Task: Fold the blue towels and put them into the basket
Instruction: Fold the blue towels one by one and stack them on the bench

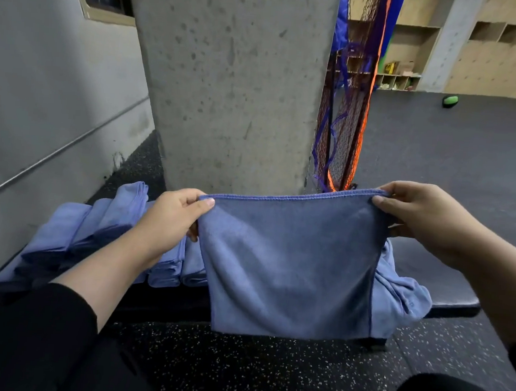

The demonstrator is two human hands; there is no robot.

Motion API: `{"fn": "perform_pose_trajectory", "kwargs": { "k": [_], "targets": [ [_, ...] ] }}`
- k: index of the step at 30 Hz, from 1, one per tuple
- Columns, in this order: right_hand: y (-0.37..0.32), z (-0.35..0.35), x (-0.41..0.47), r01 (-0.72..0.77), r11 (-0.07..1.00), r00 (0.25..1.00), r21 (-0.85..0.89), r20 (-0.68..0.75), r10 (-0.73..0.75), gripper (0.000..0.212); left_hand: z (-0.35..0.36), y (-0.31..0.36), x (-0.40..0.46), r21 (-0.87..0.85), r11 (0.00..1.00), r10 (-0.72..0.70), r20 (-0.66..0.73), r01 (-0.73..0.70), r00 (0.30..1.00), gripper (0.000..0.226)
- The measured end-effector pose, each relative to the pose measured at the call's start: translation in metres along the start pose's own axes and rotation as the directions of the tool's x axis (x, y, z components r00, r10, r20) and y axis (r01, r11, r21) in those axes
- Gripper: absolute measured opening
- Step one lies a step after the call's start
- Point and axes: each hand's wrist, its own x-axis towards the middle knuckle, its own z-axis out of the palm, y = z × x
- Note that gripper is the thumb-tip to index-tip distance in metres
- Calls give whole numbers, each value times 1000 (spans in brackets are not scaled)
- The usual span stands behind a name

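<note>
At centre frame the blue towel (288,264) hung flat, its stitched top edge running left to right. The left hand (169,216) and right hand (426,219), held apart, each pinched an upper corner. Folded towels (101,230) lay at lower left on the black bench (435,268).

dim, even indoor light, sharp focus, wide-angle bending at edges
</note>
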Motion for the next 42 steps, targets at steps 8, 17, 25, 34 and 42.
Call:
{"fn": "perform_pose_trajectory", "kwargs": {
  "k": [8, 17, 25, 34, 42],
  "targets": [
    [42, 35, 129, -118, 925, 985, -362, -162, 62, 19, 38, -26, 105, 204, 971, -96, -158, 128, 983, 15],
    [167, 169, 97, 110, 711, 945, -695, 296, 143, 58, 151, -125, 71, 749, 623, -142, 392, -225, 909, 57],
    [224, 182, 91, 178, 591, 925, -787, 338, 172, 70, 169, -175, 66, 826, 501, -268, 430, -257, 862, 70],
    [232, 179, 109, 194, 641, 933, -742, 341, 112, 70, 170, -179, 78, 842, 493, -211, 359, -218, 909, 71],
    [242, 146, 84, 308, 694, 911, -651, 412, -18, 70, 154, -181, 59, 853, 420, -251, 436, -308, 864, 76]
  ]
}}
